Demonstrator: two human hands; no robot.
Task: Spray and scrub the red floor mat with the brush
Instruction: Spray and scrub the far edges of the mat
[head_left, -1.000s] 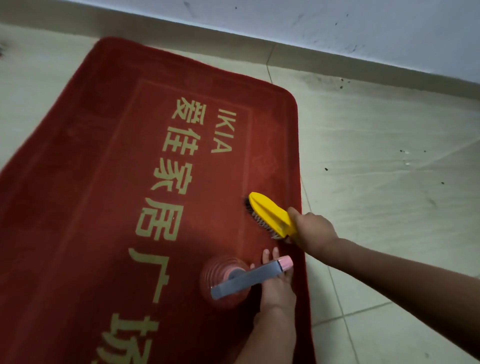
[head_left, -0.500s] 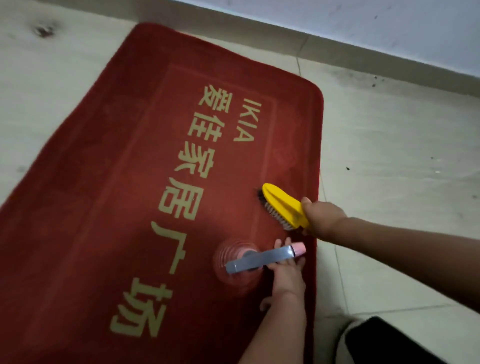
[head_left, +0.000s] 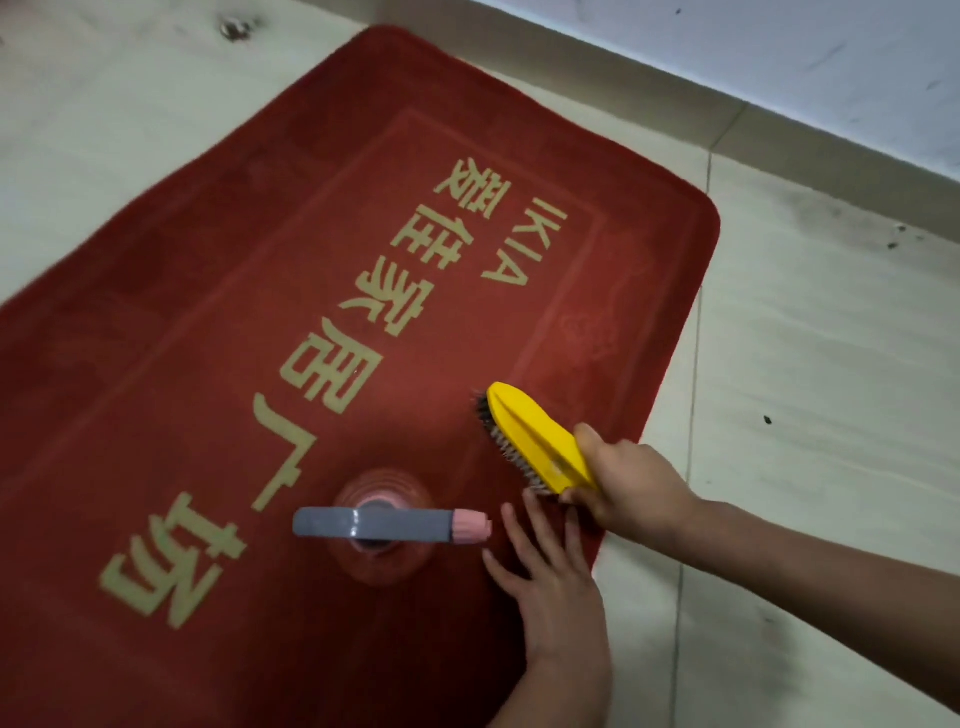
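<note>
Underneath both sets of fingers lies the red floor mat (head_left: 208, 374), printed with gold characters and spread flat on the pale tiled floor (head_left: 810, 395). Just left of the left fingertips stands the spray bottle (head_left: 374, 525), seen from above, its pink nozzle pointing at them without touching. The yellow brush (head_left: 530, 436) slants up and away from the right fingers, bristles turned toward the mat near its right border. The right hand (head_left: 628, 488) is curled tight around the brush handle. The left hand (head_left: 550, 587) rests flat on the mat, fingers straight and spread, holding nothing.
</note>
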